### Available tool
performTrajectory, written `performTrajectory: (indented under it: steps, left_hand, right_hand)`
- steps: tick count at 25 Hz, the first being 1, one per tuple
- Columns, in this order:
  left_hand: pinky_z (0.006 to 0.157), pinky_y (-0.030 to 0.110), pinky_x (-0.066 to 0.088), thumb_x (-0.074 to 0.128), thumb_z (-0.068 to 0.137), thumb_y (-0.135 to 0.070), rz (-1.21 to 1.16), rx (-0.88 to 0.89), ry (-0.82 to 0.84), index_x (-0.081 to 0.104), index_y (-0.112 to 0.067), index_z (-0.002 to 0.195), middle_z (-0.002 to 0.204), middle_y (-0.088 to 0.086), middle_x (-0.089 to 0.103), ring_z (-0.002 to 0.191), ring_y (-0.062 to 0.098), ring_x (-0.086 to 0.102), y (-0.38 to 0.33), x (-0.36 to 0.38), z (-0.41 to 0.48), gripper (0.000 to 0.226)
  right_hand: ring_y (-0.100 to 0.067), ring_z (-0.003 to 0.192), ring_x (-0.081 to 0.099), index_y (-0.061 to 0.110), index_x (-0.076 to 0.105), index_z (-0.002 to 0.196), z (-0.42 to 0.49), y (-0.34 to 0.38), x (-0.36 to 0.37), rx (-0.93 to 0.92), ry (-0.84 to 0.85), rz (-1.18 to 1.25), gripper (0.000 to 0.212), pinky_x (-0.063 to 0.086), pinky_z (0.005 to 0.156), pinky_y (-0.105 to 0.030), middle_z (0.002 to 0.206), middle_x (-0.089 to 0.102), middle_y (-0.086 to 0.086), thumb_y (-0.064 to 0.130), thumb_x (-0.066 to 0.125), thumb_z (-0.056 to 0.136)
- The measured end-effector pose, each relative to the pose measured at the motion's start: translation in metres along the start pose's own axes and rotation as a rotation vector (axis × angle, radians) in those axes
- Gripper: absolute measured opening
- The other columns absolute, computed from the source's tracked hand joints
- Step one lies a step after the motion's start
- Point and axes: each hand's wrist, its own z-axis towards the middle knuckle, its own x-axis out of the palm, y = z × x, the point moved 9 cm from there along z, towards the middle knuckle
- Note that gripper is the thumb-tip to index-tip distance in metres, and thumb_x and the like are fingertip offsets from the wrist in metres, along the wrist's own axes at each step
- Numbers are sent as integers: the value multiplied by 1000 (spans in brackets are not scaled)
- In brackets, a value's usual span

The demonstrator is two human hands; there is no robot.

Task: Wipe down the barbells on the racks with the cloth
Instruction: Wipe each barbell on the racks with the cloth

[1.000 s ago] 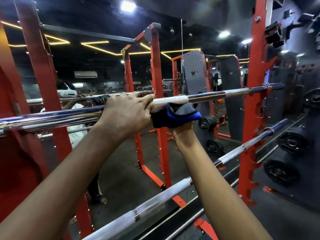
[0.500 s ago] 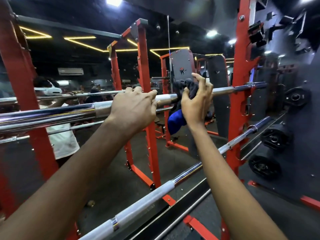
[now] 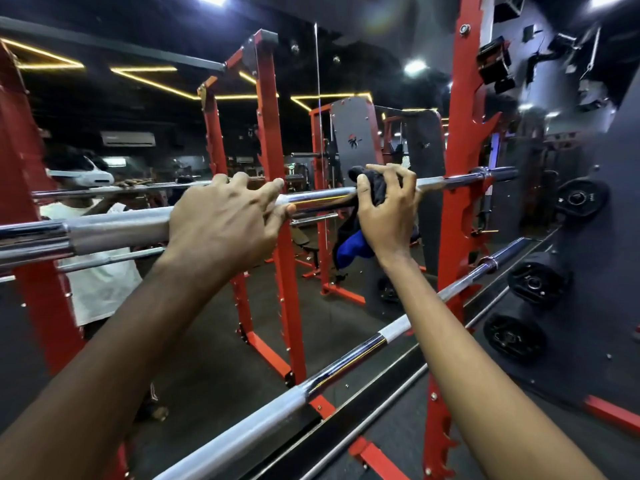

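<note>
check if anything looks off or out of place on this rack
Nothing stands out. The upper barbell sits on the red rack, left hand steadying it, right hand holding the cloth around it.

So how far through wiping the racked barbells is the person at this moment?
Nothing can be confirmed as finished; cleanliness isn't visible. In hand: the right hand presses the dark cloth with a blue patch around the upper chrome barbell, while the left hand grips that bar. Apparently left: its right end toward the red rack upright, plus the untouched lower chrome barbell.
</note>
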Motion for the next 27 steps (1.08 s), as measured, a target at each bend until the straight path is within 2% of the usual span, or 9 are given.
performTrajectory:
  steps: [10, 15, 18, 20, 22, 23, 24, 26, 27]
  left_hand:
    - [90, 40, 42, 17, 99, -59, -24, -111, 137, 34, -43, 149, 139, 5, 51, 126, 28, 48, -2, 4, 8, 55]
    - [100, 43, 39, 30, 96, -37, -140, 23, 196, 12, -43, 156, 155, 8, 34, 135, 27, 41, -38, 15, 29, 63]
    - [91, 40, 41, 27, 101, -47, -97, 125, 97, 17, -39, 156, 143, 7, 48, 124, 28, 50, -65, 19, 38, 57]
    - [84, 39, 42, 24, 103, -54, -118, 124, 90, 21, -39, 155, 134, 8, 52, 119, 30, 53, -73, 24, 46, 55]
    - [83, 39, 43, 25, 103, -55, -123, 121, 96, 22, -39, 155, 132, 8, 53, 118, 30, 54, -76, 27, 50, 55]
    - [83, 38, 43, 25, 103, -55, -118, 124, 88, 22, -39, 155, 131, 8, 54, 117, 30, 54, -77, 28, 51, 54]
    - [81, 38, 42, 25, 103, -54, -117, 126, 78, 22, -39, 154, 129, 7, 55, 115, 29, 55, -77, 28, 50, 54]
    - [77, 38, 39, 26, 104, -51, -123, 130, 55, 22, -39, 154, 126, 7, 57, 112, 28, 56, -77, 28, 48, 52]
    - [75, 37, 37, 26, 104, -50, -121, 131, 50, 22, -39, 154, 125, 7, 57, 111, 28, 56, -77, 28, 48, 51]
  right_hand:
    - [-22, 122, 52, 19, 67, 127, -32, 34, -2, -368, 29, 97, 34, 42, 108, -42, 128, 58, -4, 36, 66, 98]
    - [-23, 122, 53, 14, 58, 129, -21, -36, 5, 230, -219, 269, 39, 45, 106, -47, 126, 50, 0, 37, 62, 98]
    - [-28, 116, 60, 10, 52, 130, -29, -67, 25, 760, -288, 600, 40, 50, 100, -39, 119, 51, -4, 31, 63, 99]
    - [-20, 86, 69, 16, 56, 111, -42, -74, 53, 1058, -193, 993, 21, 56, 78, -33, 97, 60, -3, 34, 48, 104]
    - [-18, 64, 66, 17, 56, 87, -46, -60, 72, 1153, 4, 1288, 37, 51, 69, -30, 73, 63, -5, 30, 26, 104]
    - [-23, 73, 68, 13, 62, 87, -42, -59, 76, 1148, 121, 1243, 51, 50, 74, -33, 77, 68, -8, 32, 19, 105]
    - [-29, 92, 69, 5, 68, 99, -33, -48, 73, 1066, 279, 989, 68, 48, 84, -37, 96, 72, -12, 42, 12, 107]
    - [-32, 128, 56, 0, 54, 136, -8, -38, 44, 783, 318, 387, 106, 35, 103, -37, 138, 59, -14, 75, -9, 95]
    - [-26, 128, 57, 5, 53, 139, -8, -31, 36, 687, 365, 279, 75, 35, 101, -27, 141, 59, -10, 66, 29, 104]
